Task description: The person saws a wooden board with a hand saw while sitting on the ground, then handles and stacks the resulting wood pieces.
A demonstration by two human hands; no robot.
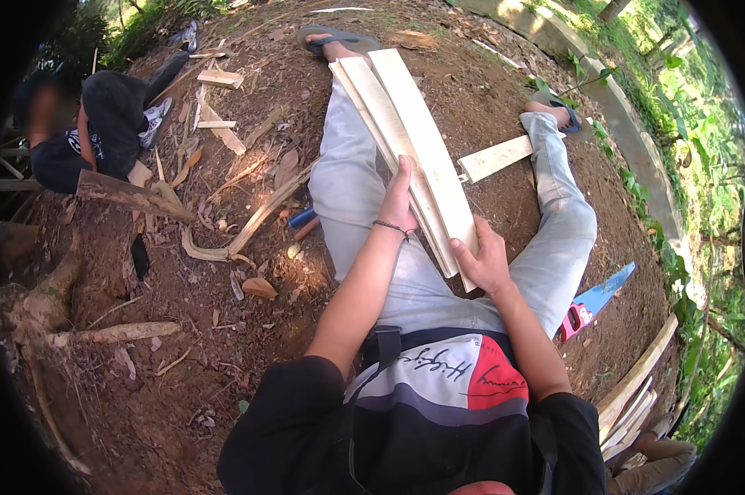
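Gripping a small bundle of pale, flat boards [418, 140], both hands hold it out in front of the body, between the legs. The left hand [399, 198] clasps the bundle's left edge about midway along, its thumb on the wood and most of its fingers out of sight underneath. The right hand [484, 256] grasps the right edge close to the near end, thumb pressed on the top board's face, fingers wrapped over the side. The right hand is therefore the closer to the near end, and the left the closer to the far end.

The long axis slants away from the body and to the left, the far end pointing toward the left sandal [339, 40]. The boards overlap unevenly, fanning slightly.

A loose board [496, 158] lies crosswise on the ground [249, 355], beyond the right hand, reaching toward the right leg [554, 223]; whether it touches that leg is unclear. A saw [599, 293] with a blue blade and red handle rests just outside the right thigh, nearer the right hand. At far left, another person [59, 157] sits near scattered wood scraps [220, 79].
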